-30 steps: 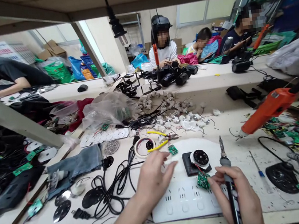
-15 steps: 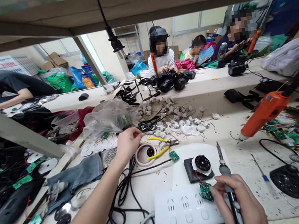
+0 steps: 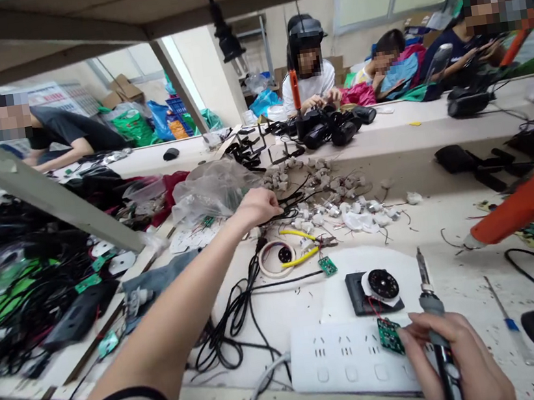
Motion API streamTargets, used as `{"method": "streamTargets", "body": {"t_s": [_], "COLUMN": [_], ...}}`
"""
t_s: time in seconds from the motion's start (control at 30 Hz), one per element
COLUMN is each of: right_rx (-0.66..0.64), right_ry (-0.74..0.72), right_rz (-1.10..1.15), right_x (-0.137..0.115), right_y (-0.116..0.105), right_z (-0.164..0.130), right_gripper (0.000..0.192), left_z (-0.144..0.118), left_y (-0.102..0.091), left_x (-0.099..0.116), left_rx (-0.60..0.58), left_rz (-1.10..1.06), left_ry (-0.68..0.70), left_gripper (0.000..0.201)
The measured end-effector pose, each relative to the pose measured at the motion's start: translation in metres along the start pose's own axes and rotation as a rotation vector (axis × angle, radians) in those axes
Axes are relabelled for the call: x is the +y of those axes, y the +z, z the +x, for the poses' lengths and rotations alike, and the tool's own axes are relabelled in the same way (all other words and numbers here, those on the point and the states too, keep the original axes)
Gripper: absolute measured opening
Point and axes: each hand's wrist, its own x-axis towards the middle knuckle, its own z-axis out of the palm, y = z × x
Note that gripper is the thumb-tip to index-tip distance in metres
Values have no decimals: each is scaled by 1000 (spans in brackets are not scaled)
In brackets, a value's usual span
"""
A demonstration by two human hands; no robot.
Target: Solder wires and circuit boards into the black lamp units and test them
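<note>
The soldering iron (image 3: 434, 329) is being gripped in the right hand (image 3: 458, 362), fingers clamped around its black handle, with the metal tip pointing up and away from the person at the near right of the workbench (image 3: 457, 267). A small green circuit board (image 3: 390, 335) is being pinched at its right edge by the same hand's fingertips, just over the white power strip (image 3: 351, 359) lying at the bench's near edge. Red wires are being trailed from the board to a round black speaker (image 3: 382, 284) seated in a dark square holder just beyond. The left hand (image 3: 259, 206) is being extended far across the bench, its fingers closed together on a bundle of black wires (image 3: 292, 204) beside a crumpled clear plastic bag (image 3: 211, 191). Yellow-handled pliers (image 3: 302, 244), a roll of tape (image 3: 277, 257) and a second green board (image 3: 327, 265) are lying between the two hands. An orange glue gun (image 3: 527, 198) is being rested to the right. Other people are being seated at the far bench.
</note>
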Motion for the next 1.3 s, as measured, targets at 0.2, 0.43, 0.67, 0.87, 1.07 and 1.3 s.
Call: {"method": "streamTargets", "body": {"t_s": [0.2, 0.43, 0.67, 0.87, 1.07, 1.3], "right_rx": [-29, -9, 27, 14, 24, 33], "right_ry": [-8, -20, -103, -120, -105, -142], "right_rz": [2, -6, 10, 13, 26, 57], "right_x": [3, 3, -4, 1, -1, 2], "right_y": [6, 9, 8, 7, 7, 8], "right_z": [1, 2, 3, -2, 0, 0], "right_gripper": [16, 16, 18, 19, 19, 17], "left_z": [-104, -195, -204, -200, -198, -179], "left_y": [-18, 16, 39, 43, 49, 52], "left_x": [-27, -35, -36, -24, -19, -34], "left_rx": [-331, -357, -263, -260, -302, 228], "left_rz": [-61, -30, 218, 156, 143, -1], "left_ry": [77, 181, 215, 447, 599, 216], "left_gripper": [3, 33, 22, 18, 15, 17]}}
